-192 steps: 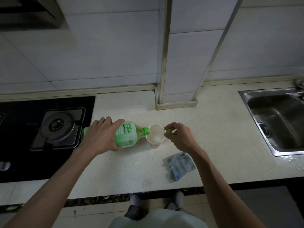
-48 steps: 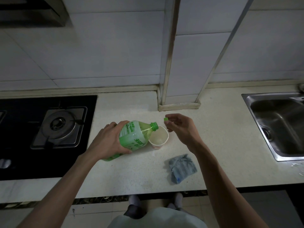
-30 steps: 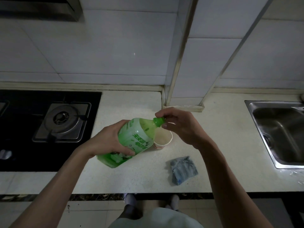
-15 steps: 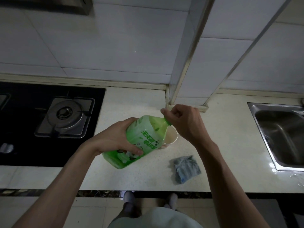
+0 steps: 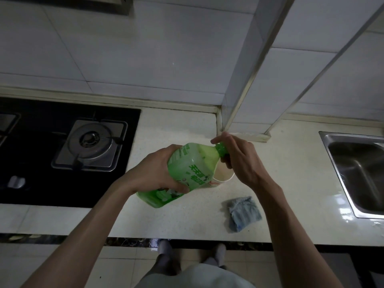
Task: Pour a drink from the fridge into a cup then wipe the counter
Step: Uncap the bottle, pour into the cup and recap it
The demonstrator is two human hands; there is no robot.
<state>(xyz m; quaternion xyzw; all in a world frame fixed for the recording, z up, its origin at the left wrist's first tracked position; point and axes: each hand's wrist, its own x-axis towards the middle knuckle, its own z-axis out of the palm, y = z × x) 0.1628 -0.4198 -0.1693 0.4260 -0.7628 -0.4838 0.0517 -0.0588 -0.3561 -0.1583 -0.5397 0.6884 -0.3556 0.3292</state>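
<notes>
A: Grip status?
B: The left grip point(image 5: 153, 173) is wrapped round the bottle point(image 5: 187, 173) at mid-body. The right grip point(image 5: 243, 161) pinches the cap point(image 5: 221, 148) at the neck, fingers curled on it.
A: Bottle position?
B: It is tilted, with the neck up and to the right, above the bench point(image 5: 176, 125). It partly covers the cup point(image 5: 223, 173), which stands upright under the right grip.
A: Edges and room?
B: The hob point(image 5: 62, 152) bounds the left and the sink point(image 5: 357, 173) the right. A tiled pillar point(image 5: 249, 90) juts out just behind the cup. Open bench lies between cup and sink. The cloth point(image 5: 244, 213) lies near the front edge.
A: Materials?
B: Bottle — translucent green plastic with a printed label and rounded shoulders. Cup — pale, with a round rim. The cloth is blue-grey, ribbed and crumpled. The bench is pale speckled stone, glossy beside the sink. The sink is dull steel.
</notes>
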